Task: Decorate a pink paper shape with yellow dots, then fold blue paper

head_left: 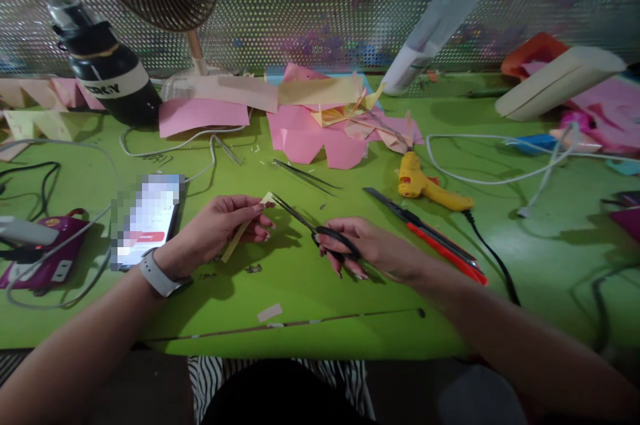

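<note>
My left hand pinches a narrow strip of pale yellow paper just above the green table. My right hand grips black scissors by the handles. The blades point left and up, and their tips meet the top end of the strip. A white watch sits on my left wrist.
A phone lies left of my hands. Tweezers, a yellow glue gun and a red-and-black utility knife lie behind and right. Pink and yellow paper, a fan, a black bottle and cables crowd the back. Small scraps lie near the front edge.
</note>
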